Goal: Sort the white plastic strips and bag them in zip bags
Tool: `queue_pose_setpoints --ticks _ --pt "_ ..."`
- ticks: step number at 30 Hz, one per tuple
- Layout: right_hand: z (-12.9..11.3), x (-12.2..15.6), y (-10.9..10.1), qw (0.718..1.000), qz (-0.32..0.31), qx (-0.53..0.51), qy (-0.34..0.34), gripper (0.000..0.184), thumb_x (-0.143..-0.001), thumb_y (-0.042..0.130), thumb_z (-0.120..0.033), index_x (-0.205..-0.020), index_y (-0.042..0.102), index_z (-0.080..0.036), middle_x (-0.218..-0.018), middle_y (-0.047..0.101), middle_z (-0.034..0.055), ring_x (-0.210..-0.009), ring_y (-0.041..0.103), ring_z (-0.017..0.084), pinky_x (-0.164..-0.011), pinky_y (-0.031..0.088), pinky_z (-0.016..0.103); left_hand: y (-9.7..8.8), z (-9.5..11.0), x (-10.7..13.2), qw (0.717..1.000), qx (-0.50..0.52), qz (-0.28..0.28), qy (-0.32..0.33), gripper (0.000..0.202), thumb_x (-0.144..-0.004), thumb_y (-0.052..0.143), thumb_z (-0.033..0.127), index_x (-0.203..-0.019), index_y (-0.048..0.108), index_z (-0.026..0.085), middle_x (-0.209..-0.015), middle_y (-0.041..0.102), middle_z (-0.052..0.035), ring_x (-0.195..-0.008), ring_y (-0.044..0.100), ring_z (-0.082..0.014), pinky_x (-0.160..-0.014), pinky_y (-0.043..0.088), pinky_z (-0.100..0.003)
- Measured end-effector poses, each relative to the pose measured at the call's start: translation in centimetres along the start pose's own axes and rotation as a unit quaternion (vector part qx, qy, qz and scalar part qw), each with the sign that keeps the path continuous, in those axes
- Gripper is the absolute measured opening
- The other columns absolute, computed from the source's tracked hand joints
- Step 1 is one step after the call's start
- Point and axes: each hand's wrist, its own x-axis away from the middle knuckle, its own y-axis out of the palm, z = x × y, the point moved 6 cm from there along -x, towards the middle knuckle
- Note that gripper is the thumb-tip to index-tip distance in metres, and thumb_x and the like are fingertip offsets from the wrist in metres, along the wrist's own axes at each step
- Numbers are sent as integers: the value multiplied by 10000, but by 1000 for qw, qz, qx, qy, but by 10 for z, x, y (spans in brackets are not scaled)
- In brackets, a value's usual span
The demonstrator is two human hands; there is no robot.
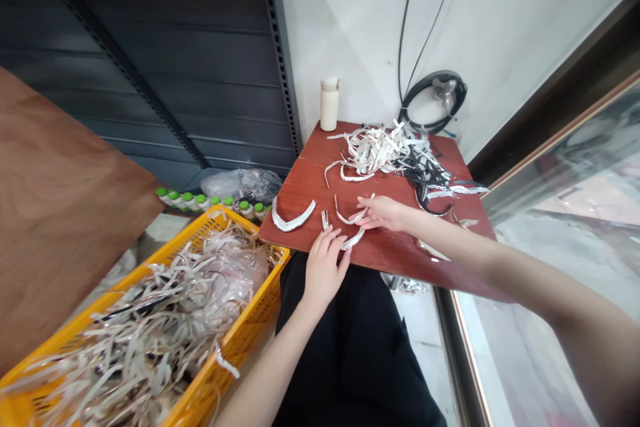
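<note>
On the reddish-brown table, my left hand [325, 263] is closed on a bundle of curved white strips [355, 239]; the bundle's other end sticks up past my fingers. My right hand [383, 213] pinches a thin curved white strip [345, 218] just above that bundle, its fingers partly covering it. To the left lies a separate stack of bent white strips [293, 223], nested into a V-like curve. Beyond my hands is a tangled heap of white strips [377, 149], with black strips [425, 170] at its right side.
A yellow crate [200, 407] full of loose strips and clear plastic stands at the left. On the table's [305, 177] back corner is a cream bottle [329, 105]. A coiled black cable [413, 121] hangs against the wall. Green-capped bottles [187, 199] line up behind the crate; a glass panel [565, 213] is right.
</note>
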Motion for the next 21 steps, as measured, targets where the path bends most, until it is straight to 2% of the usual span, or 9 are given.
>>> queue_pose_setpoints --ticks 2,3,5,6,8,10,13,17,21 --pt "-6 3 -14 986 87 127 -57 360 -953 508 -459 -1062 535 -118 -918 707 138 -578 635 143 -554 542 262 0 1 0 1000 1 -1 2 222 -910 533 224 -1113 619 197 -1239 613 -104 -1285 475 -274 -1074 405 -483" --pt "-12 7 -23 962 146 208 -95 441 -901 582 -488 -1134 519 -119 -992 688 151 -641 646 172 -582 538 291 0 1 -1 1000 2 -2 3 215 -911 532 223 -1103 624 200 -1234 614 -102 -1286 474 -273 -1072 408 -480" --pt "-28 16 -35 879 260 353 -188 589 -832 677 -464 -1269 464 -131 -1163 615 180 -840 653 248 -689 524 351 0 1 -1 1000 4 -4 4 213 -912 529 220 -1101 625 207 -1226 616 -99 -1289 472 -274 -1066 413 -477" --pt "-35 21 -36 832 289 409 -240 596 -825 690 -429 -1296 461 -143 -1220 577 182 -938 634 273 -754 506 369 1 1 0 1000 5 -5 3 215 -913 527 218 -1104 624 209 -1225 616 -98 -1290 471 -274 -1064 416 -476" --pt "-44 26 -27 761 270 486 -335 434 -846 672 -373 -1220 561 -182 -1217 583 142 -1023 598 277 -847 453 378 1 1 0 1000 6 -8 2 216 -913 525 214 -1106 623 212 -1225 616 -96 -1295 467 -274 -1065 415 -471" --pt "-42 26 -10 729 197 534 -380 200 -856 665 -342 -1005 680 -209 -1050 668 79 -978 599 252 -877 404 369 2 0 0 1000 8 -9 1 234 -913 525 215 -1131 612 210 -1234 614 -98 -1301 463 -272 -1071 411 -466" --pt "-33 26 17 725 105 562 -384 122 -863 658 -306 -817 728 -217 -827 718 30 -879 614 220 -870 369 347 2 -1 0 1000 8 -2 -11 342 -914 529 237 -1254 539 201 -1300 577 -113 -1299 472 -262 -1074 413 -445" --pt "-22 26 47 781 15 515 -353 137 -861 607 -198 -865 743 -209 -795 737 8 -763 646 157 -734 396 245 3 -5 0 999 0 2 -37 486 -913 536 262 -1377 414 185 -1392 500 -133 -1291 485 -242 -1058 436 -397" --pt "-27 25 55 819 47 478 -312 180 -842 574 -185 -872 746 -230 -797 740 -11 -717 658 150 -610 380 222 4 -8 1 999 -4 10 -37 545 -911 540 263 -1417 355 179 -1405 491 -128 -1319 456 -231 -1084 411 -381"
